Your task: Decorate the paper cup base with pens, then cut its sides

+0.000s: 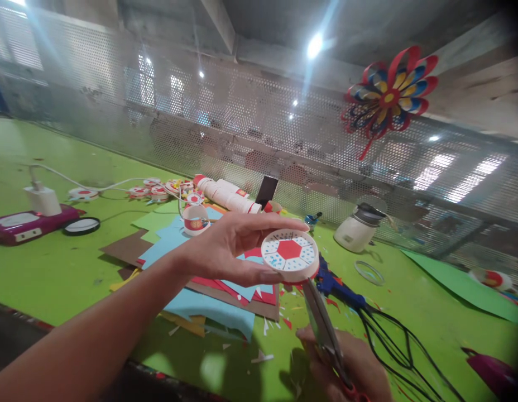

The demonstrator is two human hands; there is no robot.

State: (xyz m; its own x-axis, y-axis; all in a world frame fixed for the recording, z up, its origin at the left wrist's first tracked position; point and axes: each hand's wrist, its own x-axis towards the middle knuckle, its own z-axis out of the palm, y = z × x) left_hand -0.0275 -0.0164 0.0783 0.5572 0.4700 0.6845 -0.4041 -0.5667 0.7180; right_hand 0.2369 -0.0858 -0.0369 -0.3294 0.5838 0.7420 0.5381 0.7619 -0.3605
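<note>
A round white disc [289, 254] with a red hexagon and blue dots is pinched at its left side between the thumb and fingers of my left hand [231, 248]. Below it, my right hand [346, 363] grips scissors [324, 324] with red handles. The blades point up toward the disc's lower edge, where some red shows; whether they touch it I cannot tell. Coloured paper sheets [217, 312] lie beneath my left hand, with small scraps around them on the green table [167, 357].
A blue glue gun [340, 290] with black cable lies right of the disc. Behind are paper cups [196, 219], a cup stack [225, 194], small round pieces [158, 192] and a white jug [356, 229]. A purple power strip [28, 223] sits left. A paper flower [388, 97] hangs upper right.
</note>
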